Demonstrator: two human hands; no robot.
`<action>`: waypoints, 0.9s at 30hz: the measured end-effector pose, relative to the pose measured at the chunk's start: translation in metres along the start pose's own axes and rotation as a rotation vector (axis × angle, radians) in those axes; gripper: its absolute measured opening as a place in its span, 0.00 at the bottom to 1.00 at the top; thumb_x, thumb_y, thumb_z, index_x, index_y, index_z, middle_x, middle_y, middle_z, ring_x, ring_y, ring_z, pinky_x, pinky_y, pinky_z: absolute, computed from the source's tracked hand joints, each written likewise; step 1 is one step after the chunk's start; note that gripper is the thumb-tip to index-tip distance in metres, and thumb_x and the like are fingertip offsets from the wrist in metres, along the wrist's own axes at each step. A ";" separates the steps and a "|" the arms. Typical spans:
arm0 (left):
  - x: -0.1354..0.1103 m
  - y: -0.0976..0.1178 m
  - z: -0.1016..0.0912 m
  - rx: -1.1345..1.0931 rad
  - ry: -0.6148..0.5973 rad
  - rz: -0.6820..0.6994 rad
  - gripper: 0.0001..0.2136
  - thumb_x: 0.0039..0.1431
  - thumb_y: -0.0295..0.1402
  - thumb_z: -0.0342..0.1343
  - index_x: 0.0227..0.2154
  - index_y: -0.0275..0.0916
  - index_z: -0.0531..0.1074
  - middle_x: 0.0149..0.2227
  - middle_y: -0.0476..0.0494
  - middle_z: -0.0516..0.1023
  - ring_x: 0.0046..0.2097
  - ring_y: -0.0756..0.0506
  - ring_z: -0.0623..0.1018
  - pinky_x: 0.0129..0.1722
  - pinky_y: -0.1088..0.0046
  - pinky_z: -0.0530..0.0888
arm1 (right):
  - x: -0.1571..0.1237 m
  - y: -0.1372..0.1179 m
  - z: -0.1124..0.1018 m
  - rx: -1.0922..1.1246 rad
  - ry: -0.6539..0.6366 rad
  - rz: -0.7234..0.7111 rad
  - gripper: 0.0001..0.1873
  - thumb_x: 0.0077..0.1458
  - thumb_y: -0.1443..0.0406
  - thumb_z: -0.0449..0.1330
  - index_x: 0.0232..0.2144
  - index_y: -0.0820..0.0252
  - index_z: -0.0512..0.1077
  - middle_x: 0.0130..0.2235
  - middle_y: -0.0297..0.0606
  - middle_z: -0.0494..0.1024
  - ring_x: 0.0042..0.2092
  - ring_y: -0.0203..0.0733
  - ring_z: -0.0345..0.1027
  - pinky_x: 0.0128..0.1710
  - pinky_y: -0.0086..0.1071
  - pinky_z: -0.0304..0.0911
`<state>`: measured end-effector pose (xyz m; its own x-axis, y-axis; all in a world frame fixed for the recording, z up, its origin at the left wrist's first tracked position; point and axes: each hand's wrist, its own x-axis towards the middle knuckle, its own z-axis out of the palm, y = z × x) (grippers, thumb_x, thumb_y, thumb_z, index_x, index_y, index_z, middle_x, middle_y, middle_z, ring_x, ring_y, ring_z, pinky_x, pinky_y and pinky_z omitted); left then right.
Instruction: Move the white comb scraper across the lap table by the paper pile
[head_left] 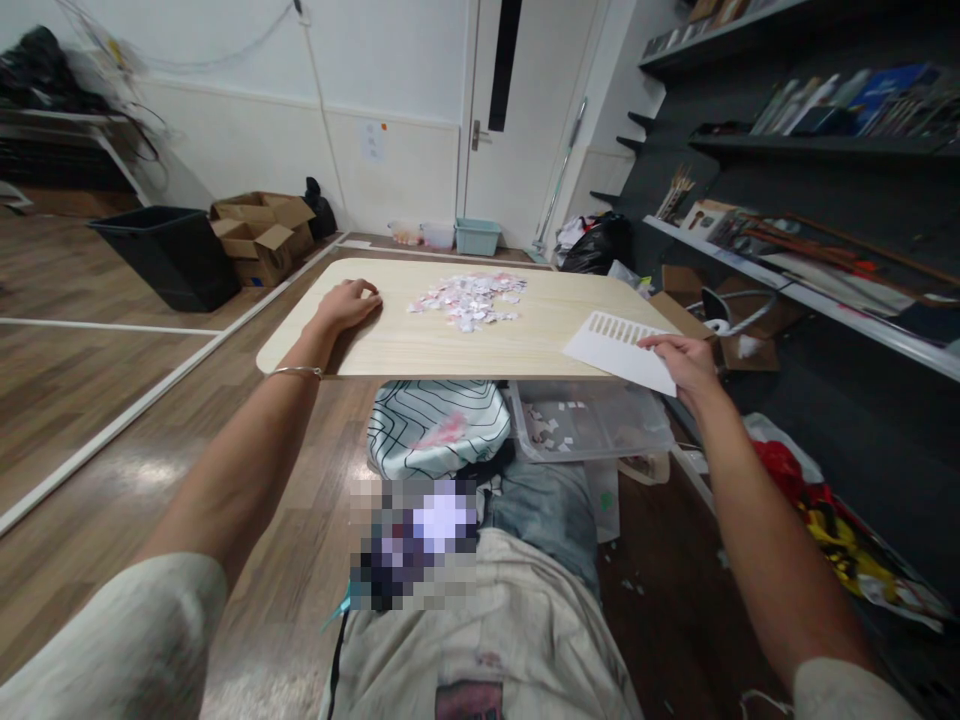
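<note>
White sheet (pixel 622 350), with a row of slots cut along its far end, lies at the desk's right front corner and overhangs the edge there. Going from the left: the left arm stretches forward, a thin bracelet (pixel 298 372) at the wrist, and the left hand (pixel 346 303) rests palm down near the desk's (pixel 420 345) left edge, fingers loosely curled on the wood, holding nothing. Further right, towards the far middle of the desk, lies a heap of small paper scraps (pixel 471 298), white and pink, well apart from both hands. At the right front corner the right arm reaches out nearly straight, and the right hand (pixel 686 362) pinches the white sheet by its right edge, fingers closed on top of the paper. Beneath the desk's front edge sit a patterned cushion (pixel 439 425) and, just beside it on the right, a clear plastic tub (pixel 592 420) with a few scraps in it.
</note>
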<state>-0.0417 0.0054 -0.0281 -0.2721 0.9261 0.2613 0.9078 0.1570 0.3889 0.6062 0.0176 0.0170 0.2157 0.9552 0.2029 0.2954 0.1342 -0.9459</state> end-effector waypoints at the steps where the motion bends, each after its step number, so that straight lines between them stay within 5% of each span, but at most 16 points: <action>1: 0.001 0.000 0.000 0.000 0.004 -0.015 0.27 0.69 0.50 0.60 0.63 0.43 0.87 0.63 0.28 0.86 0.66 0.24 0.82 0.71 0.46 0.79 | -0.002 -0.001 0.000 -0.023 -0.016 -0.010 0.11 0.33 0.63 0.63 0.22 0.56 0.84 0.24 0.36 0.81 0.25 0.37 0.62 0.25 0.31 0.50; 9: -0.006 0.013 -0.007 -0.023 -0.003 -0.072 0.24 0.70 0.49 0.62 0.61 0.43 0.88 0.62 0.30 0.85 0.65 0.25 0.81 0.70 0.48 0.79 | -0.003 -0.006 -0.008 -0.195 -0.157 -0.048 0.05 0.37 0.65 0.65 0.19 0.54 0.82 0.22 0.35 0.79 0.26 0.37 0.59 0.28 0.33 0.48; 15: -0.013 0.022 -0.016 -0.001 -0.071 -0.081 0.30 0.74 0.48 0.58 0.69 0.34 0.82 0.70 0.23 0.81 0.68 0.26 0.79 0.72 0.48 0.74 | 0.003 -0.002 0.001 0.040 0.047 0.001 0.04 0.35 0.64 0.64 0.18 0.54 0.79 0.22 0.34 0.78 0.25 0.39 0.61 0.27 0.33 0.51; 21: -0.010 0.015 -0.016 -0.080 -0.101 -0.058 0.40 0.69 0.62 0.59 0.69 0.35 0.83 0.73 0.25 0.79 0.73 0.25 0.75 0.74 0.43 0.69 | 0.007 0.001 0.013 0.061 0.102 -0.011 0.05 0.35 0.63 0.64 0.19 0.55 0.79 0.21 0.33 0.76 0.25 0.38 0.61 0.25 0.31 0.51; 27: -0.010 0.016 -0.013 -0.007 -0.052 -0.062 0.30 0.74 0.51 0.59 0.67 0.34 0.84 0.68 0.25 0.83 0.67 0.27 0.80 0.72 0.51 0.76 | -0.012 -0.004 0.004 0.109 0.204 -0.023 0.08 0.31 0.64 0.59 0.19 0.54 0.78 0.23 0.34 0.76 0.28 0.41 0.65 0.28 0.33 0.56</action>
<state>-0.0282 -0.0061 -0.0135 -0.3110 0.9312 0.1902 0.8873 0.2127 0.4093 0.5987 0.0071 0.0175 0.3967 0.8799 0.2616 0.2030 0.1938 -0.9598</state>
